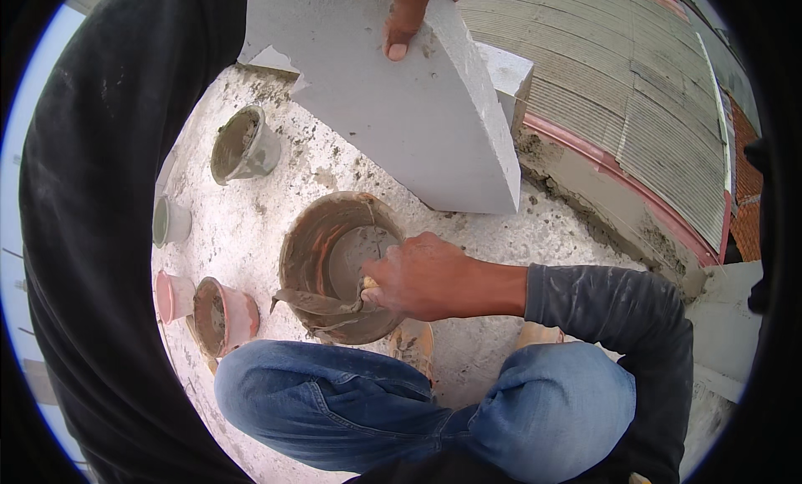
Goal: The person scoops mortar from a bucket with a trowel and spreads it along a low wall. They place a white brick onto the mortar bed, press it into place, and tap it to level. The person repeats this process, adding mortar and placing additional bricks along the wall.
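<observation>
My left hand (408, 16) grips a large pale grey block (393, 116) near its upper edge, the thumb pressed flat on the broad face; the other fingers are mostly hidden. The block leans over the rough floor, with a chipped corner at its left. My right hand (426, 275) is closed round the handle of a trowel (316, 304), its mortar-smeared blade lying across the near left of a round bucket (294, 233). Wet grey mortar (355, 254) sits inside the bucket, with orange-brown streaks on the inner wall.
Left of the bucket stand a grey-white pail (261, 150), a small pale pail (174, 221), a pink pail (174, 296) and a mortar-caked reddish pail (242, 317). Another block (505, 70) lies behind mine. A ledge with a pink edge (601, 158) borders corrugated roofing (585, 75) at right.
</observation>
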`<control>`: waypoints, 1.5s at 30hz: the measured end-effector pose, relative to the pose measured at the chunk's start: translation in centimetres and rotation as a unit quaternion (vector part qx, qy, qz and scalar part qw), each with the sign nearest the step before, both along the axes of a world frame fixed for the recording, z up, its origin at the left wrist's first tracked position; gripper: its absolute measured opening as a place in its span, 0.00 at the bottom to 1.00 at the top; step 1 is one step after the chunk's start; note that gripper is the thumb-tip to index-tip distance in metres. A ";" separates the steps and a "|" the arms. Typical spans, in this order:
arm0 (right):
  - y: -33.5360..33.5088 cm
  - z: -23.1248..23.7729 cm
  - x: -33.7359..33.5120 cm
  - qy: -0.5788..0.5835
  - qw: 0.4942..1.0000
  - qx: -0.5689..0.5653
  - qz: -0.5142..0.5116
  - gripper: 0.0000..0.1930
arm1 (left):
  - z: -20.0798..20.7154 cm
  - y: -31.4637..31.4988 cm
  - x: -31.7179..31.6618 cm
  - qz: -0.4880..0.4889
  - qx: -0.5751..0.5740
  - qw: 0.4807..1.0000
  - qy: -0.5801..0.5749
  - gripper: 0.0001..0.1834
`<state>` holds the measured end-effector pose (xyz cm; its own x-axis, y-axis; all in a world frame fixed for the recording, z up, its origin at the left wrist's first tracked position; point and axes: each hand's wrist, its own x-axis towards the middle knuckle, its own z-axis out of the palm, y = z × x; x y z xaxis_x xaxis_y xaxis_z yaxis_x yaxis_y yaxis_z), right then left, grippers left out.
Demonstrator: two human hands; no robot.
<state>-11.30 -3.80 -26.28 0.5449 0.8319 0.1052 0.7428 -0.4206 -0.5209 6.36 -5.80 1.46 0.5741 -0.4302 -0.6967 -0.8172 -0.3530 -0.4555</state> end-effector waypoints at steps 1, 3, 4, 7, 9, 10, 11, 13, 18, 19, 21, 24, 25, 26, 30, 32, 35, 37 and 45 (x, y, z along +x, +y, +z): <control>0.0 -0.4 -0.3 -0.009 1.000 0.004 -0.007 0.20 | 0.1 0.1 0.9 0.007 -0.001 1.000 -0.001 0.57; 0.3 -0.9 -0.8 -0.042 0.998 0.050 0.011 0.20 | 0.3 0.1 1.6 0.022 -0.002 1.000 -0.003 0.57; 0.2 -1.0 -0.9 -0.064 0.994 0.085 0.026 0.19 | 0.3 0.1 1.6 0.054 -0.004 0.998 0.009 0.57; -2.0 -1.7 -1.5 0.058 0.990 0.125 -0.032 0.21 | 0.0 -0.5 1.3 0.080 -0.028 0.996 0.038 0.56; -4.9 -2.5 -2.6 0.181 0.969 0.145 -0.089 0.22 | -0.6 -1.1 1.2 0.091 -0.036 0.994 0.041 0.54; -6.7 -3.0 -3.5 0.231 0.954 0.159 -0.104 0.23 | -1.1 -1.3 1.4 0.101 -0.035 0.994 0.032 0.52; -8.2 -3.5 -4.5 0.261 0.935 0.213 -0.111 0.24 | -1.1 -1.4 1.6 0.115 -0.022 0.993 0.000 0.51; -11.6 -4.6 -7.3 0.320 0.907 0.183 -0.203 0.25 | -1.7 -0.7 2.6 0.087 -0.034 0.994 -0.063 0.59; -18.0 -8.2 -16.3 0.288 0.820 0.180 -0.461 0.23 | -3.4 4.1 6.3 -0.046 -0.108 0.981 -0.151 0.80; -18.5 -9.1 -17.9 0.294 0.794 0.187 -0.499 0.22 | -3.4 4.7 6.8 -0.053 -0.109 0.981 -0.152 0.80; -18.9 -10.7 -20.1 0.326 0.722 0.176 -0.585 0.21 | -3.2 5.5 7.3 -0.064 -0.112 0.980 -0.151 0.81; -18.6 -12.3 -20.8 0.362 0.642 0.249 -0.629 0.19 | -2.8 5.5 6.6 -0.073 -0.116 0.979 -0.154 0.83; -18.4 -12.6 -20.5 0.358 0.633 0.279 -0.627 0.19 | -2.6 5.4 6.1 -0.075 -0.117 0.978 -0.154 0.84; -18.1 -12.8 -20.0 0.367 0.615 0.301 -0.630 0.19 | -2.5 5.2 5.5 -0.074 -0.121 0.978 -0.152 0.84; -16.7 -13.0 -17.9 0.328 0.608 0.337 -0.640 0.20 | -2.0 4.5 3.8 -0.035 -0.157 0.982 -0.101 0.68; -16.3 -13.0 -17.5 0.295 0.632 0.290 -0.655 0.19 | -2.0 4.4 3.7 -0.011 -0.166 0.983 -0.078 0.65; -15.8 -13.3 -18.1 0.272 0.662 0.204 -0.668 0.18 | -2.2 5.0 4.2 -0.058 -0.158 0.980 -0.105 0.77; -15.7 -13.8 -18.2 0.224 0.683 0.192 -0.668 0.18 | -2.4 5.7 4.6 -0.088 -0.137 0.976 -0.142 0.80; -16.8 -15.7 -14.6 0.262 0.628 0.269 -0.682 0.17 | -2.2 6.0 4.9 -0.034 -0.133 0.983 -0.121 0.83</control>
<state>-25.90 -20.59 -41.96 0.7889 -0.5249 -0.3195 -0.4495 -0.1384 -0.8825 11.21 0.17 -0.78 0.6725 -0.6222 -0.4008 -0.7222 -0.4336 -0.5389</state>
